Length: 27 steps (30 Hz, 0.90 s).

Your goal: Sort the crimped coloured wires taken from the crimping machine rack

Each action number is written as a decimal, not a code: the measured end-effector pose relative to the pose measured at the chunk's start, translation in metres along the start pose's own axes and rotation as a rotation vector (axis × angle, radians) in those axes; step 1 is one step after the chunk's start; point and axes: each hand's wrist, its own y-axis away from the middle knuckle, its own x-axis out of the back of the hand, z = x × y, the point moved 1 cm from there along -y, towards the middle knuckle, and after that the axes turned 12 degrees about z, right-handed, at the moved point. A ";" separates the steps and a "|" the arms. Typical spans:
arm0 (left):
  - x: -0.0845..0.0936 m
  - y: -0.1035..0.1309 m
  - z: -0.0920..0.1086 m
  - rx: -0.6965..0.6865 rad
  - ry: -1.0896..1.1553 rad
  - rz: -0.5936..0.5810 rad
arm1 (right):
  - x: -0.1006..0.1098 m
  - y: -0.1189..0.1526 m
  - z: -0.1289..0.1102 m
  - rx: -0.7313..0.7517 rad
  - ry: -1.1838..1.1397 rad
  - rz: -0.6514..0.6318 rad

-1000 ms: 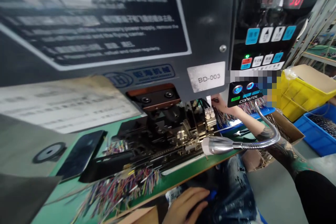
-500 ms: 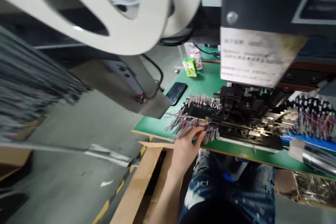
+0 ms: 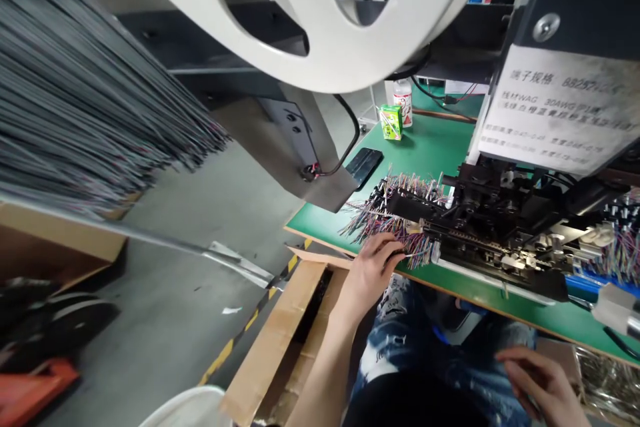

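My left hand (image 3: 374, 268) is closed at the front edge of the green table, its thumb and fingers pinching a thin wire (image 3: 414, 255). Beside it lies a pile of multicoloured wires (image 3: 370, 220) with dark and white ends. Just right of the pile stands a black metal machine (image 3: 490, 233). Low on the right, above my lap, my right hand (image 3: 540, 380) has its fingers apart and holds nothing that I can see.
A white reel (image 3: 350, 53) and an angled metal bracket (image 3: 310, 167) hang overhead. Grey cables (image 3: 100, 93) hang at the left. A phone (image 3: 365, 167), green carton (image 3: 391, 122) and bottle (image 3: 403, 103) stand or lie behind the pile. An open cardboard box (image 3: 280, 333) is below.
The view has shifted left, so the scene sits further right. My right hand has come into view at the lower right. A pale wire now shows at my left fingertips, by the pile.
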 end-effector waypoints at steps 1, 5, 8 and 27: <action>-0.001 0.004 -0.001 -0.007 0.012 0.011 | -0.017 -0.005 -0.001 0.008 -0.015 -0.065; 0.003 0.013 0.005 0.001 0.056 0.056 | -0.068 -0.017 -0.016 0.136 -0.017 -0.255; 0.016 0.015 0.018 0.102 0.165 0.080 | -0.083 -0.020 -0.028 0.272 -0.011 -0.293; -0.040 -0.008 0.111 0.829 1.306 -0.322 | -0.056 -0.029 -0.073 0.261 -0.659 -0.343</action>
